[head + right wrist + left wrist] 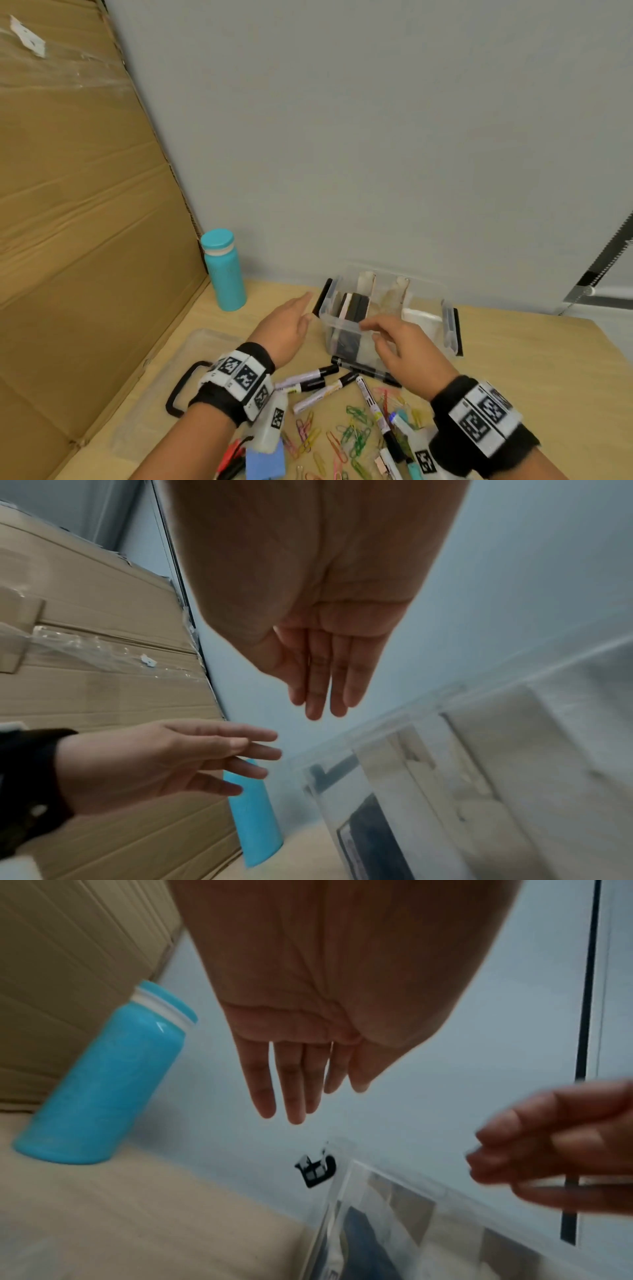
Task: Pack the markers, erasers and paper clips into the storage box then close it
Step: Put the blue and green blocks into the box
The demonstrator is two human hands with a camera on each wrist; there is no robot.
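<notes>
A clear storage box (404,272) stands open on the wooden table, with black and white erasers (356,306) upright in its left part. My left hand (301,308) hovers flat and empty beside the box's left latch (323,296). Over the near rim my right hand (376,334) hangs with relaxed fingers, holding nothing. Both wrist views show bare palms: left hand (298,1085), right hand (322,691). Several markers (315,378) and coloured paper clips (356,435) lie loose in front of the box, under my wrists. A blue eraser (265,462) sits at the bottom edge.
The clear lid (154,387) with a black latch lies flat on the table to the left. A teal bottle (224,270) stands behind it against the wall. A large cardboard sheet (85,205) leans along the left side. The table edge runs at the right.
</notes>
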